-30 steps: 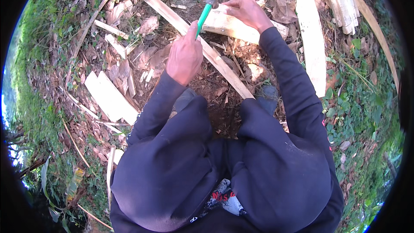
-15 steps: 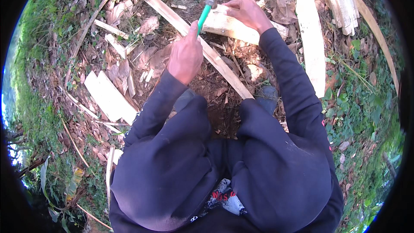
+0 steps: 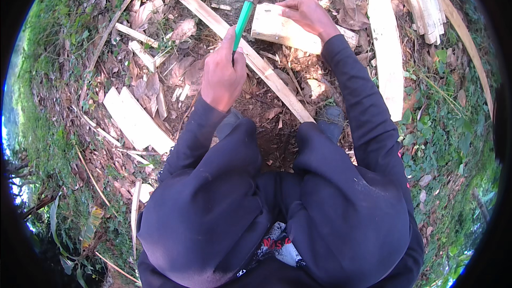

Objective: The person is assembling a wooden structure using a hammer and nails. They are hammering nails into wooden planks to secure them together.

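Observation:
My left hand (image 3: 223, 77) is wrapped round the green handle of a claw hammer (image 3: 244, 21). The hammer's metal head is raised by the left end of a short, pale piece of wood (image 3: 285, 31). That piece lies across the ground beyond my feet, its upper face brightly lit. From the right, my right hand (image 3: 309, 15) grips the far edge of this wood, thumb and fingers bent over it close to the hammer head. Whether anything small sits between those fingertips is too fine to make out.
A long narrow strip of wood (image 3: 256, 64) runs slantwise from the far left to between my feet. Longer planks (image 3: 386, 48) and a stack of boards (image 3: 420, 2) lie at the right. More boards (image 3: 136, 120) rest at the left among dry leaves and chips.
The hammer and my left hand have shifted slightly left and nearer to me, the head drawing away from the wood. My right hand and the wood stay almost in place.

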`<state>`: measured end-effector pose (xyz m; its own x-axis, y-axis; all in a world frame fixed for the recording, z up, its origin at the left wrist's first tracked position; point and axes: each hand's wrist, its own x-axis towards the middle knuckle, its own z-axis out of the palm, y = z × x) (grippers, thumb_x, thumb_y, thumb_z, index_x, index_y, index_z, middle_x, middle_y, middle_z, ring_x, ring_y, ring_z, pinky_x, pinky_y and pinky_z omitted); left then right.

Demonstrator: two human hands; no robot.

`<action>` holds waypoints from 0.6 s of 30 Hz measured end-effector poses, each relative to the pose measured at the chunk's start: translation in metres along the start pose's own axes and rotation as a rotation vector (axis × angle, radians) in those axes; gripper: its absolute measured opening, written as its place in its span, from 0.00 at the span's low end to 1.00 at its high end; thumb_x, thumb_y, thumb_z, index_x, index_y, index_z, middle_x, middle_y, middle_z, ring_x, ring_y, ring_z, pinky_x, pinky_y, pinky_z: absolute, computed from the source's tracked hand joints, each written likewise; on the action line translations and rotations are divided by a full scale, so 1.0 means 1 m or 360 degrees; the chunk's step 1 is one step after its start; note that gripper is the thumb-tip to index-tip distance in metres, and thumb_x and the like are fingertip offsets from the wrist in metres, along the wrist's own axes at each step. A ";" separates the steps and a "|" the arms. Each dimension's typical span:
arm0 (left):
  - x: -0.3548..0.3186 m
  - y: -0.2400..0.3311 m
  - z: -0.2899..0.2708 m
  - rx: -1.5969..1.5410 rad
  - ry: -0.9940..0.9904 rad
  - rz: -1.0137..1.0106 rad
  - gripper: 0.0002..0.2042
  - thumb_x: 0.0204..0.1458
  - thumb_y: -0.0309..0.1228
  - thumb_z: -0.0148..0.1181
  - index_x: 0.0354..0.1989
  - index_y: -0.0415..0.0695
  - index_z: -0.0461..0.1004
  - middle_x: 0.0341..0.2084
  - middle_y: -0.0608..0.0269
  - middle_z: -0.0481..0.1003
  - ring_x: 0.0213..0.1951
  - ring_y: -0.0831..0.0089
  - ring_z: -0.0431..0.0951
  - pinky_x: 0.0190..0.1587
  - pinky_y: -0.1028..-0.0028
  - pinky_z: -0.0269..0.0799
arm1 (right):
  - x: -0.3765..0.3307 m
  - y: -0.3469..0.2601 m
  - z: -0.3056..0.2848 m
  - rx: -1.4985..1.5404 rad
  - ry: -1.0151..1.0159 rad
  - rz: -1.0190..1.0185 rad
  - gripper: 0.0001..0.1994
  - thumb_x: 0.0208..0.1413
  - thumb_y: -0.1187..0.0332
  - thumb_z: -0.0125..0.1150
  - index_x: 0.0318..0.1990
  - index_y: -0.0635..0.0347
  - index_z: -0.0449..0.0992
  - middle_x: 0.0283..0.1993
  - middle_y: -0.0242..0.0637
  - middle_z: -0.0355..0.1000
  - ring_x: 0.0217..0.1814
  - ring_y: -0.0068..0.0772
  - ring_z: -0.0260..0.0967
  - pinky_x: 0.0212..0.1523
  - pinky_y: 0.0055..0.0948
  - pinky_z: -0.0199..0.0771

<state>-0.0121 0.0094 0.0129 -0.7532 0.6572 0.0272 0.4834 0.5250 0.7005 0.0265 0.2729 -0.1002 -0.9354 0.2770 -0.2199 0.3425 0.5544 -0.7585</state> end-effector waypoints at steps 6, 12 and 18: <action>-0.006 -0.011 0.010 0.0030 -0.0059 -0.0027 0.22 0.60 0.25 0.54 0.63 0.35 0.68 0.25 0.37 0.75 0.28 0.42 0.78 0.32 0.53 0.71 | 0.001 0.004 0.000 0.0037 -0.0013 -0.0012 0.17 0.58 0.57 0.68 0.52 0.49 0.84 0.41 0.42 0.84 0.40 0.39 0.83 0.49 0.35 0.81; -0.004 -0.012 0.012 0.0096 -0.0078 -0.0015 0.21 0.61 0.26 0.55 0.63 0.37 0.68 0.28 0.37 0.76 0.29 0.43 0.79 0.34 0.56 0.72 | -0.001 -0.003 -0.002 -0.0002 -0.0018 0.0034 0.17 0.57 0.57 0.68 0.53 0.48 0.84 0.41 0.42 0.84 0.40 0.39 0.83 0.48 0.36 0.81; -0.004 -0.013 0.017 0.0071 -0.0056 0.0096 0.23 0.57 0.23 0.54 0.63 0.32 0.66 0.25 0.36 0.75 0.28 0.41 0.77 0.33 0.50 0.72 | -0.003 -0.014 -0.008 -0.0057 -0.0108 0.0085 0.18 0.61 0.62 0.67 0.56 0.57 0.81 0.46 0.42 0.84 0.43 0.31 0.81 0.49 0.31 0.78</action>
<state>-0.0080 0.0094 -0.0081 -0.7064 0.7065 0.0431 0.5476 0.5069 0.6657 0.0251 0.2709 -0.0837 -0.9191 0.2538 -0.3014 0.3939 0.5682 -0.7225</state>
